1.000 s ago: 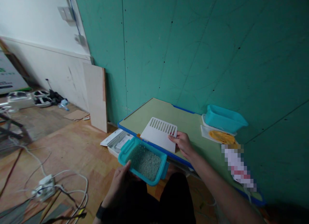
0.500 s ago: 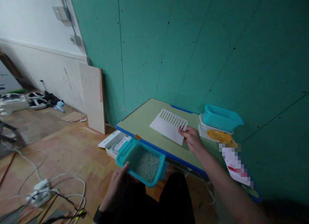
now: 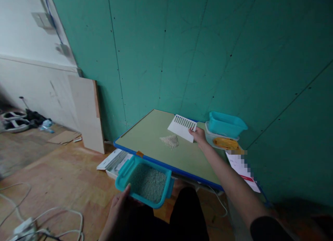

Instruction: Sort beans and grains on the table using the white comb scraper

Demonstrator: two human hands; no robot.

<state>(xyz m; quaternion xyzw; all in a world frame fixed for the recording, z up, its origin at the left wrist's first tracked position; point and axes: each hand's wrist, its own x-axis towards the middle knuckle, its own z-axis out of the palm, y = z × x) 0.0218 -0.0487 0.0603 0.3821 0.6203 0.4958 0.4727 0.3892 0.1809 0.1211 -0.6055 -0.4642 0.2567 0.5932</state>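
My left hand (image 3: 121, 201) grips the near left corner of a teal plastic container (image 3: 170, 191), thumb over its rim. Pale granules (image 3: 149, 182) fill much of it, and it sits at the table's front edge above my lap. My right hand (image 3: 199, 135) pinches a flat white plastic scraper (image 3: 180, 130) with a row of slots by its right end. The scraper is tilted over the back part of the table. A small heap of beige grains (image 3: 170, 141) lies on the green tabletop (image 3: 145, 137), between scraper and container.
An empty-looking turquoise bin (image 3: 226, 125) stands on lidded trays at the right back, beside a yellow cloth-like item (image 3: 225, 143). A printed sheet (image 3: 243, 173) lies at the right edge. The green wall (image 3: 145, 60) rises behind; white cables (image 3: 65, 211) cross the floor.
The scraper has moved back and away from me in my right hand. A heap of grains now shows on the tabletop. My left hand still holds the container; the view has shifted.
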